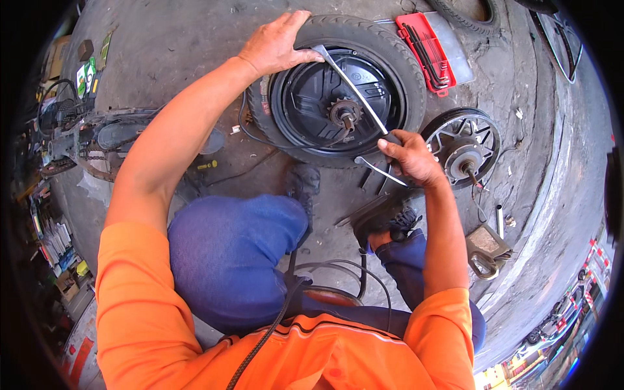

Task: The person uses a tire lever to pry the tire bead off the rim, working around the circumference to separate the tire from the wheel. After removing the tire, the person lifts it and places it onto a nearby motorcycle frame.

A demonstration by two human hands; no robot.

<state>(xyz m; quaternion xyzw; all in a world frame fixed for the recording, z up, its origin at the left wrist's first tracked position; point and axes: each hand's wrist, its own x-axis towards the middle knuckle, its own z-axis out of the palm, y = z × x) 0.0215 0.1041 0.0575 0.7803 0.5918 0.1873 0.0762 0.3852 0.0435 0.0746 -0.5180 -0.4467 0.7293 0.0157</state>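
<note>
A black tyre (408, 71) lies flat on the floor around a black hub-motor wheel (318, 84) with a small sprocket (344, 114) at its centre. My left hand (276, 44) rests on the tyre's far left side, fingers stretched and thumb apart, its thumb tip by the flat end of a tyre lever (354, 89). My right hand (413, 156) is closed on that lever's dark handle, near the tyre's right edge. The lever slants across the wheel, its flat tip at the rim. A second, hook-ended lever (383, 170) runs under my right hand; whether I hold it too, I cannot tell.
A red case of hex keys (426, 52) lies beyond the tyre, to the right. Near my right hand lies a smaller spoked wheel (463, 146). A metal block with a handle (486, 250) sits further right. A scooter frame (110, 136) stands at left.
</note>
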